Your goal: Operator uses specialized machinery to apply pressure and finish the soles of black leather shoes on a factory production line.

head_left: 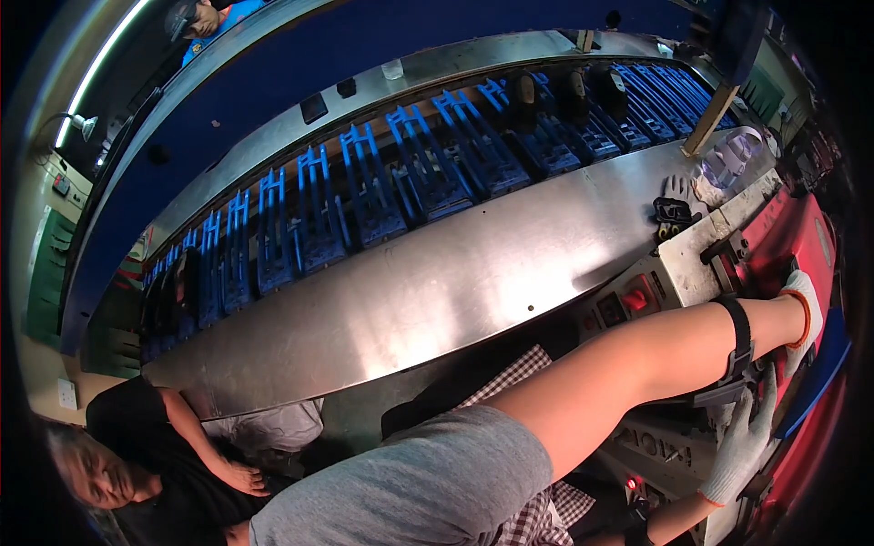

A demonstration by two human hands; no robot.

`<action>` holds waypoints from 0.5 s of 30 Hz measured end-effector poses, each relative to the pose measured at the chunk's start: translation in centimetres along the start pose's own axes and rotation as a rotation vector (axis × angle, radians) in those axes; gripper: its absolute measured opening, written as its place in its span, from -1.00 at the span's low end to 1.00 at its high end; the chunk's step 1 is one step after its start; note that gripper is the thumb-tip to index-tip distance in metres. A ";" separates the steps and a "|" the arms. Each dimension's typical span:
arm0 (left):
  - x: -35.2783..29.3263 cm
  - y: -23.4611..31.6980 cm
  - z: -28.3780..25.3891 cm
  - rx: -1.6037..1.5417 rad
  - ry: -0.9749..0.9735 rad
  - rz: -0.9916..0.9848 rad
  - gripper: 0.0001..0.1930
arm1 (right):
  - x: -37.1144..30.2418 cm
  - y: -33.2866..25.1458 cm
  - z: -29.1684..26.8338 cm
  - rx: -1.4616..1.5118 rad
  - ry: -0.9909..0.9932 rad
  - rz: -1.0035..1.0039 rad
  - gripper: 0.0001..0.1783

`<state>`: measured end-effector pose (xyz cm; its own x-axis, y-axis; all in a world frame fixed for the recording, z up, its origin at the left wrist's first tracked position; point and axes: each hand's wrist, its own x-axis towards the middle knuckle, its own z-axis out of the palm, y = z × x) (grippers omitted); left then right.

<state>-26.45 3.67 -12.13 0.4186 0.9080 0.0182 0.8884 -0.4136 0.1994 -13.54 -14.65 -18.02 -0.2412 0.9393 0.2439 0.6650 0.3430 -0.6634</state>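
My left arm, in a grey sleeve, stretches right across the view. Its white-gloved left hand [808, 314] with an orange cuff lies against the red machine housing [790, 238]; its fingers are mostly turned from view. A black strap [737, 338] circles the left forearm, with a dark flat piece [719, 394] under it. Lower down, my white-gloved right hand [742, 450] reaches up with fingers stretched apart, close beneath that piece. Whether it touches it I cannot tell. A blue strip [817, 389] runs along the red machine beside both hands.
A bare metal ledge [437, 296] runs along a row of blue slotted fixtures [373, 187]. At its right end lie dark-and-grey gloves [674, 209] and a clear plastic bottle [733, 159]. A red switch [637, 298] sits by my arm. One person [137, 464] is lower left, another [214, 23] beyond.
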 end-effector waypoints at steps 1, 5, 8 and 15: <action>0.0 0.0 0.0 -0.001 -0.005 0.009 -0.06 | 0.0 0.0 0.0 -0.001 0.000 0.001 -0.43; -0.1 0.4 0.2 0.014 0.065 0.012 -0.06 | 0.0 0.3 -0.2 0.010 -0.005 -0.014 -0.43; 0.3 -0.3 0.3 -0.007 0.038 -0.009 -0.06 | -0.1 -0.3 -0.1 -0.016 -0.023 -0.045 -0.43; -0.3 -0.1 -0.1 0.000 0.031 0.000 -0.05 | 0.0 -0.6 0.0 0.056 -0.012 0.044 -0.44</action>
<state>-26.65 3.48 -12.02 0.4125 0.9097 0.0484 0.8885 -0.4134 0.1993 -13.97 -14.85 -17.63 -0.2213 0.9532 0.2058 0.6346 0.3010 -0.7119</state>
